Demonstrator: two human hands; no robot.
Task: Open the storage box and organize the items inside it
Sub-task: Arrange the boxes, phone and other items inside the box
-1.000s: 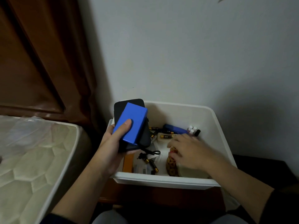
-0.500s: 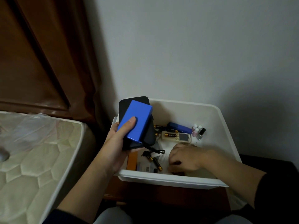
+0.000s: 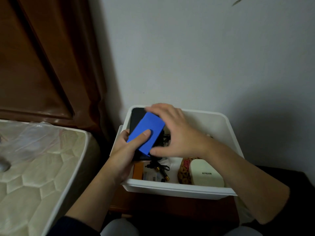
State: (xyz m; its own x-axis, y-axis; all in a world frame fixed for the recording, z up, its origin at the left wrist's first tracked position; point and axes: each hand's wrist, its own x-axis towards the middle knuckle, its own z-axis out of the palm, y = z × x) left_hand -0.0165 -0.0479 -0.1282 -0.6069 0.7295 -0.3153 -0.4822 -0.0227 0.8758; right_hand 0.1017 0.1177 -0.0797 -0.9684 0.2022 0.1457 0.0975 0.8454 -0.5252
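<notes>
From my head camera I look down into the white box [image 3: 226,132], open, with no lid on it, standing on a dark wooden stand against the pale wall [image 3: 204,57], just beside the mattress [image 3: 34,167]. It is a plain plastic tub with a rolled rim and sloping walls, its far wall lit and its near rim bright.

My left hand [image 3: 122,154] grips two things stacked together over the box's left end: a blue block [image 3: 148,132] on top and a black case [image 3: 136,116] beneath it. My thumb lies flat across the blue face and my fingers curl round the underside. The block is a smooth, bright blue rectangle, tilted so its far end points up toward the wall.

My right hand [image 3: 177,132] reaches over from the right, fingers bent across the block's far end and thumb at its near corner, so it grasps the block too.

On the box floor under my hands lie a black cable [image 3: 157,166], loose batteries [image 3: 165,175] with gold ends, an orange slab [image 3: 138,171] standing by the left wall, and some paper cards. At the near right sits a cream case [image 3: 206,174] with small lettering, touching a patterned brown pouch [image 3: 184,171].
</notes>
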